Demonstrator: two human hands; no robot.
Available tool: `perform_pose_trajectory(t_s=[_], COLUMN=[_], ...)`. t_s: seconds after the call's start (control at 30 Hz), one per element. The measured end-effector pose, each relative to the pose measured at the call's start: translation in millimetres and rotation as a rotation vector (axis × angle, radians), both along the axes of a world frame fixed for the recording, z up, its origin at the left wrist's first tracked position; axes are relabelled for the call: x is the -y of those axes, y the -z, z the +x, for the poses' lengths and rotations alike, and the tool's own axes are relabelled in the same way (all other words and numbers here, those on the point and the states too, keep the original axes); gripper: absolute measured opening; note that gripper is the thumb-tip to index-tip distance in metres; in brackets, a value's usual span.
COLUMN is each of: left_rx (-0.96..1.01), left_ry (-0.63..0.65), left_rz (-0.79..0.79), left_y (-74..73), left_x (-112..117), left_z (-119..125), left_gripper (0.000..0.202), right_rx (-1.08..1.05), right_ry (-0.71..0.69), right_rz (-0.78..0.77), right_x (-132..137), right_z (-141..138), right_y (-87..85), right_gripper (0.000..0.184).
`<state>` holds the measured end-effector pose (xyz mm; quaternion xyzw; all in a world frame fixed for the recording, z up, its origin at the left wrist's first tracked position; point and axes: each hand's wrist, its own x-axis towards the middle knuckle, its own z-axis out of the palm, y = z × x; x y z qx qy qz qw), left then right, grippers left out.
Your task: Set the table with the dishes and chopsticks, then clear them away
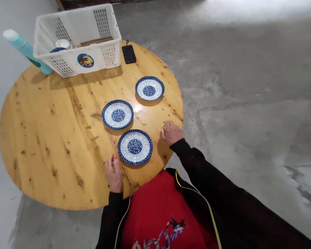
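Three blue-and-white plates lie apart on the round wooden table (41, 138). The nearest plate (145, 150) sits between my two hands. Beyond it, a little to the left, is a second plate (109, 117), and a third plate (142, 88) lies farther back to the right. My left hand (114, 174) rests at the table's near edge, just left of the nearest plate, its fingers curled in with nothing in them. Right of that plate, by the table's right edge, my right hand (172, 132) is loosely closed and holds nothing I can see.
At the back of the table stands a white plastic basket (89, 52) holding dishes (63, 44) and thin wooden sticks (97, 41). Left of it a light-blue bottle (28, 51) leans at a slant in view. A black phone-like object (129, 54) lies right of the basket.
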<state>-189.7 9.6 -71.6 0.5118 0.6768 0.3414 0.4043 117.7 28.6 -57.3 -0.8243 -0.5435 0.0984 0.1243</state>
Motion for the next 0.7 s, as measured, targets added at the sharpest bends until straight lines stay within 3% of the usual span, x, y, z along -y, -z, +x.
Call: perform_pose_trajectory(t_s=[0.07, 0.17, 0.23, 0.3, 0.4, 0.53, 0.63, 0.7], left_rx=[-0.079, -0.11, -0.096, -0.073, -0.003, 0.134, 0.192, 0.183], left_ry=[0.103, 0.255, 0.335, 0.359, 0.289, 0.194, 0.134, 0.07], left_rz=[0.171, 0.422, 0.545, 0.604, 0.52, 0.311, 0.225, 0.149], left_y=[-18.9, -47.9, -61.2, -67.0, -62.9, -44.9, -28.8, -16.9], left_x=[0, -2, -3, -4, -6, -3, 1, 3], left_z=[14, 36, 43, 43, 30, 6, -13, -26], left_gripper=[0.042, 0.047, 0.051, 0.054, 0.054, 0.052, 0.051, 0.05], right_rx=[-0.216, -0.517, -0.698, -0.882, -1.097, -1.337, -1.497, -1.569], right_ry=[-0.106, -0.449, -0.663, -0.75, -0.766, -0.73, -0.604, -0.437], right_rz=[0.141, 0.322, 0.365, 0.33, 0.192, -0.026, -0.072, -0.071], right_x=[26, 54, 65, 70, 74, 79, 85, 90], right_z=[-33, -91, -125, -149, -163, -163, -167, -174], right_y=[-12.0, -31.2, -42.3, -49.4, -51.1, -44.0, -36.8, -30.5], right_gripper=[0.035, 0.047, 0.059, 0.067, 0.065, 0.047, 0.035, 0.029])
